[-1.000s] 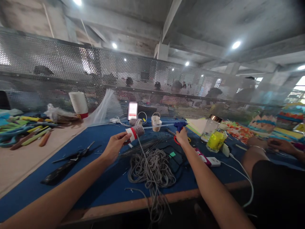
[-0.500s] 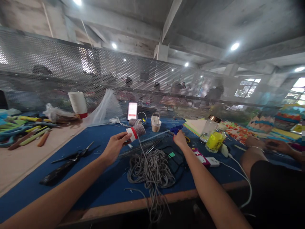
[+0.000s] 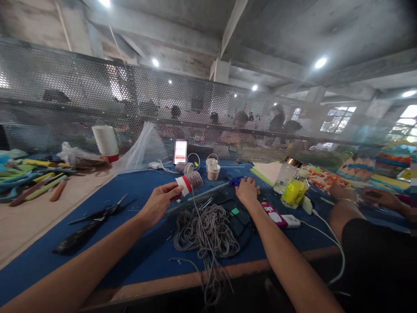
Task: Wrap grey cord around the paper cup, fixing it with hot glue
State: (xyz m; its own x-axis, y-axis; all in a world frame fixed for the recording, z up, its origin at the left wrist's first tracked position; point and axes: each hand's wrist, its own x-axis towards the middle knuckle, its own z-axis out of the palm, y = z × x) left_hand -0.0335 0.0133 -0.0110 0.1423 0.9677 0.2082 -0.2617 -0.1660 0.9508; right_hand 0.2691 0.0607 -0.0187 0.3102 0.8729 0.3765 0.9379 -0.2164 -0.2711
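Pinched by its white rim end, a paper cup (image 3: pixel 189 183) with a red band lies tilted in my left hand (image 3: pixel 160 201). Grey cord is wound round the cup's far part, and a strand runs down from it to a loose heap of grey cord (image 3: pixel 208 232) on the blue table. My right hand (image 3: pixel 247 191) is closed over a blue glue gun (image 3: pixel 235 181) low at the table surface; the hand partly covers it. Thin clear sticks (image 3: pixel 195 201) lie between my hands.
Black-handled snips (image 3: pixel 87 230) lie left. Small baskets (image 3: pixel 213 168) and a lit phone (image 3: pixel 180 151) stand behind. A glass jar (image 3: pixel 286 174), yellow bottle (image 3: pixel 295 191) and power strip (image 3: pixel 275 215) are right, beside a co-worker's arms (image 3: pixel 347 204). Stacked cups (image 3: pixel 106 141) stand back left.
My right hand has lowered the glue gun to the table and turned, with its back now up. My left hand has moved the cup slightly right.
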